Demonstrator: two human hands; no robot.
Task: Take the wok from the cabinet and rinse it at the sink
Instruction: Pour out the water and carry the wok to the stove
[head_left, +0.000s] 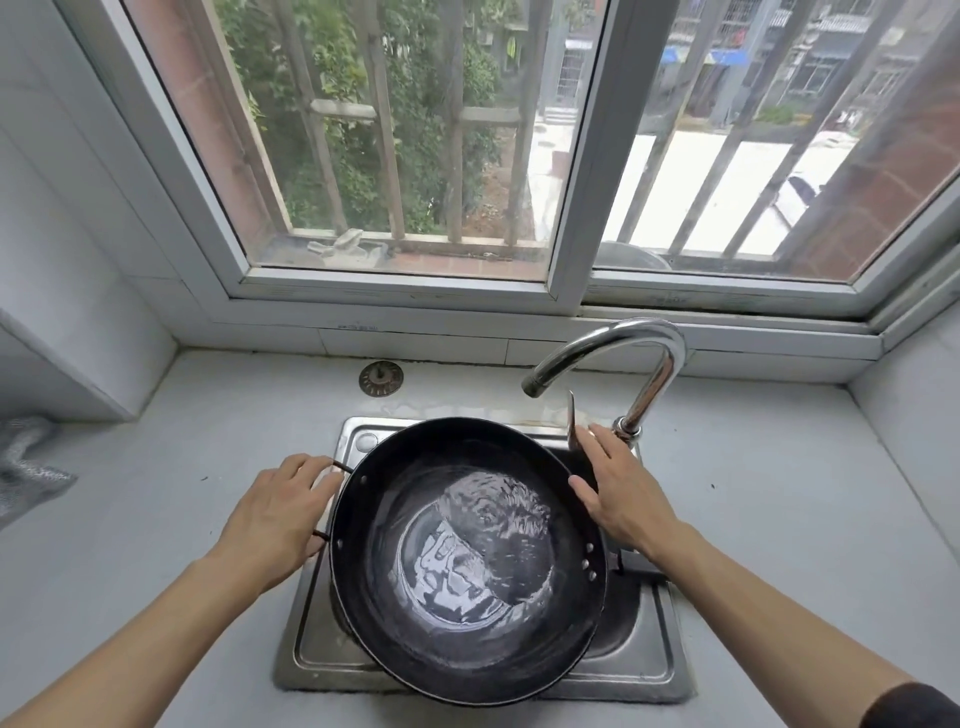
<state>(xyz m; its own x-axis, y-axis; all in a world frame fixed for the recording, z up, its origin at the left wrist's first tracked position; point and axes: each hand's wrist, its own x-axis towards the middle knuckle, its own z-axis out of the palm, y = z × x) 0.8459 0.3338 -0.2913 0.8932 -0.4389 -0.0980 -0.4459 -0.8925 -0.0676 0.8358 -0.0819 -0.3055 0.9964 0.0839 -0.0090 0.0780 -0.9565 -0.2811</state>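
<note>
Daylight is coming through a barred window (415, 145) onto a pale grey countertop (753, 493) with a steel sink (644, 670) set into it; the wok (467, 561) is sitting over the basin, covering most of it, with a shallow pool of water (478, 556) rippling in its bottom. So the fetching from the cabinet is looking finished and the rinse is well under way; what is seemingly remaining is swirling the water round the walls and tipping it out.

The left hand (275, 519) is curling around the wok's left loop handle (332, 467), fingers wrapped over the wire; the right hand (618, 493) is lying nearly flat against the right rim, fingers extended and thumb resting on the edge, gripping nothing that I can make out; the handle on that side is hidden beneath the palm.

The chrome faucet (623, 364) is arching over the far rim, and no stream is showing at its spout; its lever (573, 415) is standing just beside the right fingertips. A drain strainer (381, 378) is lying on the counter behind the sink, and a grey cloth (26, 467) is lying well apart at the left edge. The faucet is crowding the far-right side, so tilting the wok that way is likely risking a knock; the near side is looking freer.
</note>
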